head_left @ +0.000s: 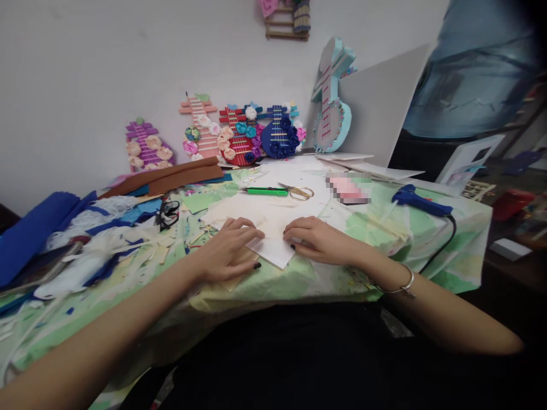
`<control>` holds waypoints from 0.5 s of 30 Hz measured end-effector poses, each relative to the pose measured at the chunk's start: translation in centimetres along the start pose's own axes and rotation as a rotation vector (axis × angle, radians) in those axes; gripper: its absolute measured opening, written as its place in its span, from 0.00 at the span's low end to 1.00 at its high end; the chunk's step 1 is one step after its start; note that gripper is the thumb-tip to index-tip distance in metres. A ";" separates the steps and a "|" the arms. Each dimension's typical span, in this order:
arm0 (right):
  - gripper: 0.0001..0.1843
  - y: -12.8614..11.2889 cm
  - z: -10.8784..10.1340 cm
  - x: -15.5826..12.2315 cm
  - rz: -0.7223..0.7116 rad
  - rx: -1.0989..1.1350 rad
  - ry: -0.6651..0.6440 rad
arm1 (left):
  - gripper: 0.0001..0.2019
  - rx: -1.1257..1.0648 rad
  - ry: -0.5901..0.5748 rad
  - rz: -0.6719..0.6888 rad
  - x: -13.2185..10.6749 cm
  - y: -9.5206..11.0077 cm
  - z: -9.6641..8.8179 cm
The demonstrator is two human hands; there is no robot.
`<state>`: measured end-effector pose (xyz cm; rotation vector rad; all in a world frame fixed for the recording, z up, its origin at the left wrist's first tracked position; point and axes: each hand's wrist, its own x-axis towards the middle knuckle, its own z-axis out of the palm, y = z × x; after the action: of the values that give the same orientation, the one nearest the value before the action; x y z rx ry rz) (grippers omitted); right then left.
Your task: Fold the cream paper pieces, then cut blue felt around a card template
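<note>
A cream sheet of paper [256, 212] lies over a white sheet or board [276, 252], whose pointed corner faces me. My left hand [233, 249] rests on the left side of these sheets, fingers stretched out and thumb spread away. On the right, my right hand [314, 240] has bent fingers and thumb at the cream paper's near edge, apparently pinching it. The undersides of the fingers are hidden. Just beyond the hands lie a green utility knife [267, 192] and scissors [301, 193] with gold handles.
A blue glue gun [421, 202] with a black cord lies at right, near a blurred pink item [348, 189]. Blue paper [36, 230], white strips and scraps crowd the left. Decorated lute-shaped crafts [280, 134] lean on the wall. A patterned cloth [453, 250] covers the table.
</note>
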<state>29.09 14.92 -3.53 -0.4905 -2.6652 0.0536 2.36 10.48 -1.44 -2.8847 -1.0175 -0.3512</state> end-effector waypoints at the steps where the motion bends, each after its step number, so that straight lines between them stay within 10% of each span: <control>1: 0.12 0.0 0.0 0.1 0.000 -0.007 0.003 | 0.25 -0.003 -0.003 0.001 0.1 0.1 0.1; 15: 0.10 0.3 0.3 0.8 -0.035 0.002 0.021 | 0.22 -0.068 -0.016 0.032 0.5 -0.3 0.1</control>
<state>28.42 15.47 -3.56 -0.4414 -2.6524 0.0402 2.55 11.03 -1.45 -2.9652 -0.9802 -0.3679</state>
